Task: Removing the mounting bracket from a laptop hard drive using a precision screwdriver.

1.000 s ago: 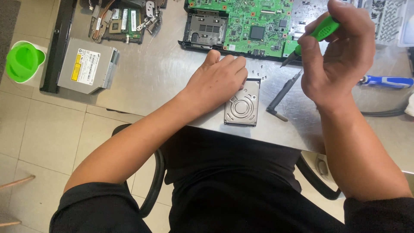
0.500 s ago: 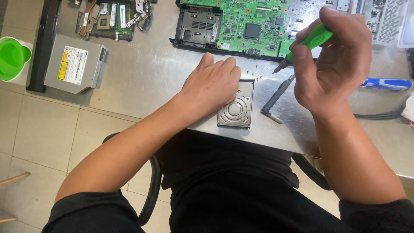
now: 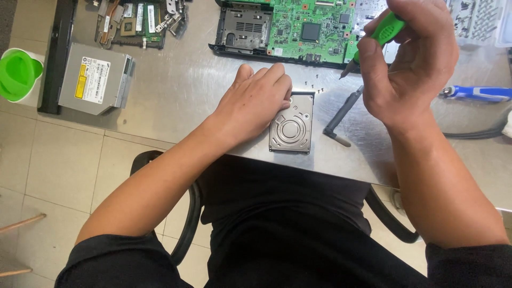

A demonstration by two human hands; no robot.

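Observation:
A small silver hard drive (image 3: 292, 128) lies near the front edge of the steel table (image 3: 176, 101). My left hand (image 3: 253, 101) rests flat on the drive's left side, holding it down. Raised above and right of the drive, my right hand (image 3: 413, 58) grips a green-handled screwdriver (image 3: 381, 34) with its tip pointing down-left. A few tiny black screws (image 3: 314, 82) lie loose just beyond the drive.
A green circuit board in a black frame (image 3: 298, 26) lies at the back. A grey optical drive (image 3: 96, 77) sits left, a green-lidded white tub (image 3: 18, 74) beside it. A black bar (image 3: 341, 114), a blue-handled tool (image 3: 474, 93) and a tray of screws (image 3: 480, 21) are right.
The camera view has shifted a little; my left hand stays on the hard drive. My right hand still holds the screwdriver up, slightly higher and turned.

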